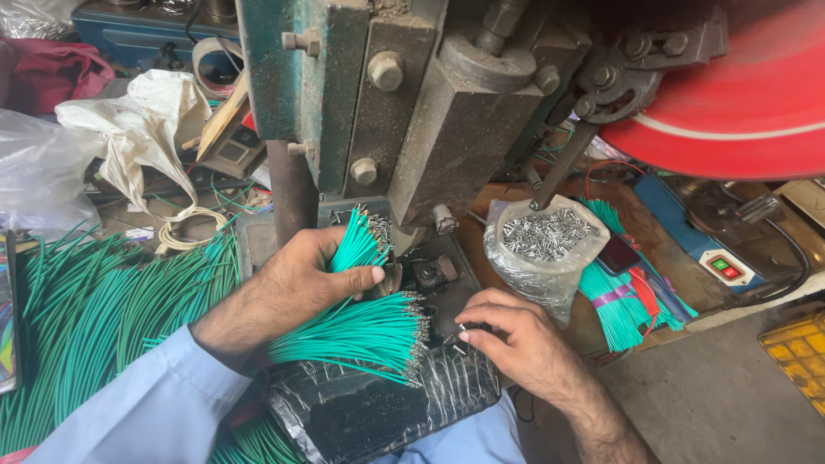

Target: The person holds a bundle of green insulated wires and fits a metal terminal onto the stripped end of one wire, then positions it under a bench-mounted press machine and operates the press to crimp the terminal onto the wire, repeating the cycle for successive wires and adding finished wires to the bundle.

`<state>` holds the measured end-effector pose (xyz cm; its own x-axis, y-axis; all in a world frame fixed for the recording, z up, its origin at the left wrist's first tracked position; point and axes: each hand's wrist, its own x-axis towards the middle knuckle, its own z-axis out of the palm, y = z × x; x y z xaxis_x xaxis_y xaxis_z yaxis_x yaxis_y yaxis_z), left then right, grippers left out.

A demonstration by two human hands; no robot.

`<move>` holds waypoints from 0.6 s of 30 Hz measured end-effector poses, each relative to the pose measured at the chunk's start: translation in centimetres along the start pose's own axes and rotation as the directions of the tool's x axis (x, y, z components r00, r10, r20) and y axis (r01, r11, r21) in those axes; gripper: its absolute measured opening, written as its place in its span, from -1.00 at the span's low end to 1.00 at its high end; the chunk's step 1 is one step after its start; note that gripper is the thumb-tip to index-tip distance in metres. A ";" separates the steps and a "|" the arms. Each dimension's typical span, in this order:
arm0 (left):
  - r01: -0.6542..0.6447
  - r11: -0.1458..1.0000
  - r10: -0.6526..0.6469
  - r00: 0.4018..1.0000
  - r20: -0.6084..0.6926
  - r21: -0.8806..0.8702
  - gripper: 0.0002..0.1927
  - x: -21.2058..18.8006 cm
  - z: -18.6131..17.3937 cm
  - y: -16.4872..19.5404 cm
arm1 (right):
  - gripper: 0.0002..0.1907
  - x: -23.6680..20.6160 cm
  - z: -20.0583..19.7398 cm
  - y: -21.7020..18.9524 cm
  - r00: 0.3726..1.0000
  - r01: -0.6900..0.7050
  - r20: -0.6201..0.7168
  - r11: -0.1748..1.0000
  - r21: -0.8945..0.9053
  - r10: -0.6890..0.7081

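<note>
While the left hand [296,275] curls around a bundle of green wires [357,249], its thumb presses across the strands and the fingers wrap behind, so the grip is closed on the bundle. The upper ends of these wires point up toward the base of the grey-green press machine [404,112]. A second fan of green wires [361,331] lies below the same hand, spreading rightward, with small metal terminals at the tips near the right hand.

The right hand [516,335] rests low at centre, fingers bent and pressed together at the tips around a small dark part [468,327]; the pinched item is too small to identify. It sits just beside the terminal ends of the fanned wires and over a black plastic-wrapped surface [369,404].

Surroundings: a clear plastic bag of small metal terminals [543,236] stands open to the right of the press, touching a lever rod from the machine. Beside and behind it lies another bundle of green wires tied with a purple band [614,296]. A large heap of loose green wires [94,309] covers the counter at left. A red wheel [739,94] appears blurred at upper right. A blue box with red and green switches [713,249] sits at right. White cloth [142,125] lies at upper left.
</note>
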<state>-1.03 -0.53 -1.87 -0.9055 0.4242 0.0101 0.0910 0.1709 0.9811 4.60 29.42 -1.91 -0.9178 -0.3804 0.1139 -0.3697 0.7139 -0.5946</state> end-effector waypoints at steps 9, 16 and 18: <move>0.048 0.994 -0.046 0.999 -0.029 0.093 -0.75 0.0 0.2 0.5 | -0.86 0.3 0.7 -0.3 0.998 -0.036 -0.045 0.999 -0.030 0.034; -0.128 0.977 0.122 0.992 0.046 0.170 -0.71 -0.5 0.2 0.9 | -0.85 0.0 0.4 0.1 0.991 -0.122 -0.051 0.992 -0.019 0.121; -0.089 0.980 0.078 0.995 0.065 0.181 -0.69 -0.4 0.2 0.9 | -0.86 -0.1 0.6 0.3 0.994 -0.080 -0.076 0.996 -0.044 0.076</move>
<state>-0.52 -0.40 -0.99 -0.8668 0.4930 0.0741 0.2443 0.2905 0.9252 4.66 29.26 -2.59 -0.9516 -0.2794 0.1280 -0.3014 0.7670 -0.5665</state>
